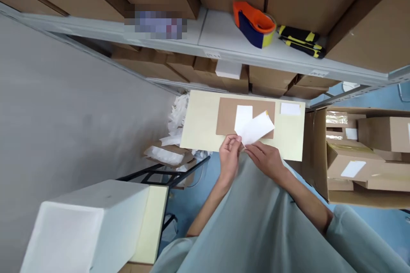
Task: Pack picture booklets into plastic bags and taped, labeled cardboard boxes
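My left hand point(229, 153) and my right hand point(264, 157) meet at the near edge of a narrow pale-yellow table. Both are closed, fingertips pinching the lower corner of a white paper label point(260, 128) with a small orange mark at its far corner. The label slants up to the right over a flat brown cardboard piece point(226, 116). A second white rectangle point(244, 116) lies on that cardboard, partly covered by the slanted label. Whether the two are joined at the pinched corner, I cannot tell. Farther right on the tabletop rests a small white stack of labels point(290, 108).
Behind the pale-yellow table point(198, 115) stands a shelf point(218, 30) with brown boxes, an orange-and-blue tape dispenser point(254, 23) and black-yellow cutters point(303, 40). A large carton point(315, 149) of boxes is at right. A white bin point(121, 217) and paper scraps point(177, 117) are left.
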`<act>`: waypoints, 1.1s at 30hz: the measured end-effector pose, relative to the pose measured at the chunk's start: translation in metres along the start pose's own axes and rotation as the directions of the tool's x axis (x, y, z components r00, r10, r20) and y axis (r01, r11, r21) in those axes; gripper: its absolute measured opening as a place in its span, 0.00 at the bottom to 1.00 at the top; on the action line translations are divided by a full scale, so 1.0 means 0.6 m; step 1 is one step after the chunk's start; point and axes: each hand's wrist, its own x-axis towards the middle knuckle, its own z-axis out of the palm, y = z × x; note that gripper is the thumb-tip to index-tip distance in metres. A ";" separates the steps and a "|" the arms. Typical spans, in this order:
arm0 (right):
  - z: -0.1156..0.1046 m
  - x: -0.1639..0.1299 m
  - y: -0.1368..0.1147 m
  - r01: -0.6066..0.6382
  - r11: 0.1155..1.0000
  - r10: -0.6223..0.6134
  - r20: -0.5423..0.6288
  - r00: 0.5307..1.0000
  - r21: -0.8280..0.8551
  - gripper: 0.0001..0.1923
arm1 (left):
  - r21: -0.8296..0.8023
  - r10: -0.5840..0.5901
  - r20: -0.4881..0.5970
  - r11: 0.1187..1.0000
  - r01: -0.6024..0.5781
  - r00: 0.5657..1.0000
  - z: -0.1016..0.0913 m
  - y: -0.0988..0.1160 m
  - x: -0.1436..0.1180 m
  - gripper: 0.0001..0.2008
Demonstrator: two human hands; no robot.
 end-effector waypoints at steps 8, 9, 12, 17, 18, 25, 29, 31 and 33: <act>-0.071 -0.012 0.069 -0.369 0.821 0.443 -0.079 0.893 0.436 0.17 | -0.028 0.084 -0.035 0.996 -0.085 0.996 0.013 -0.031 -0.033 0.22; -0.079 -0.009 0.080 -0.406 0.779 0.503 -0.089 0.860 0.477 0.17 | -0.045 0.082 -0.035 0.996 -0.083 0.996 0.015 -0.031 -0.038 0.22; -0.090 -0.001 0.110 -0.492 0.653 0.606 -0.007 0.795 0.576 0.23 | -0.060 0.064 -0.016 0.996 -0.065 0.998 0.019 -0.032 -0.050 0.22; -0.078 0.007 0.141 -0.550 0.493 0.593 0.202 0.780 0.675 0.28 | -0.014 0.054 0.018 0.998 -0.054 0.998 0.017 -0.031 -0.063 0.22; -0.077 0.006 0.142 -0.541 0.493 0.586 0.199 0.785 0.681 0.27 | -0.015 0.055 0.012 0.998 -0.055 0.998 0.015 -0.035 -0.062 0.22; -0.093 -0.022 0.101 -0.144 0.955 0.200 -0.206 0.958 0.258 0.11 | 0.171 0.135 -0.121 0.979 -0.113 0.984 -0.010 -0.119 -0.019 0.21; -0.100 -0.045 0.062 0.277 0.947 -0.291 -0.068 0.954 -0.165 0.08 | 0.379 0.332 -0.089 0.883 -0.276 0.939 -0.032 -0.138 -0.008 0.27; -0.105 -0.049 0.050 0.395 0.887 -0.400 0.032 0.916 -0.238 0.10 | 0.491 0.448 0.012 0.776 -0.396 0.894 -0.044 -0.126 -0.011 0.19; -0.115 -0.043 0.044 0.436 0.863 -0.426 0.096 0.900 -0.254 0.10 | 0.580 0.524 0.130 0.648 -0.493 0.842 -0.054 -0.108 -0.014 0.09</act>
